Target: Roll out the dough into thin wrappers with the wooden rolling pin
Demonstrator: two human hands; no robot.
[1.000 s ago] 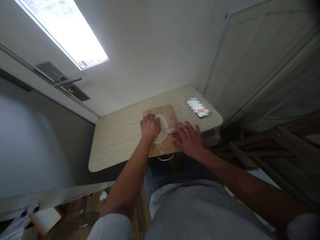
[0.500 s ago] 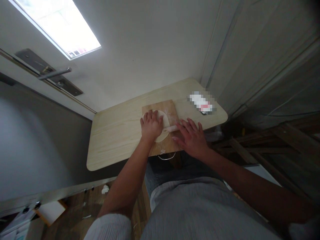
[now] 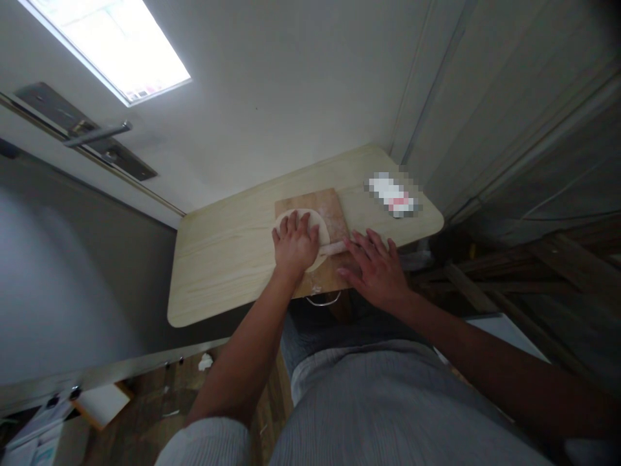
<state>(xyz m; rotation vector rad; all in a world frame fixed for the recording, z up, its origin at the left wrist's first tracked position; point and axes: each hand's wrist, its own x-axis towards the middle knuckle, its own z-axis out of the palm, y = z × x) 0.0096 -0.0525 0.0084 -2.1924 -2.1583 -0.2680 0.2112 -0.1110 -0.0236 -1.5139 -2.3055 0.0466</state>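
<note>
A flat round of pale dough [image 3: 315,223] lies on a wooden cutting board [image 3: 334,210] on a light wood table [image 3: 223,259]. A thin wooden rolling pin [image 3: 332,248] lies across the dough's near edge. My left hand [image 3: 294,244] rests flat on the dough and the pin's left part, fingers together. My right hand [image 3: 376,265] lies palm down on the pin's right end at the board's near right corner, fingers spread.
A blurred phone-sized object [image 3: 394,196] lies at the table's far right. A door with a metal lever handle [image 3: 97,136] and a bright window panel [image 3: 111,45] stands behind the table. A wire loop [image 3: 324,301] hangs below the board. Wooden frames stand at right.
Both hands and the rolling pin have drawn slightly nearer to me over the dough. The dough round shows more beyond my left fingers. The camera view has shifted a little.
</note>
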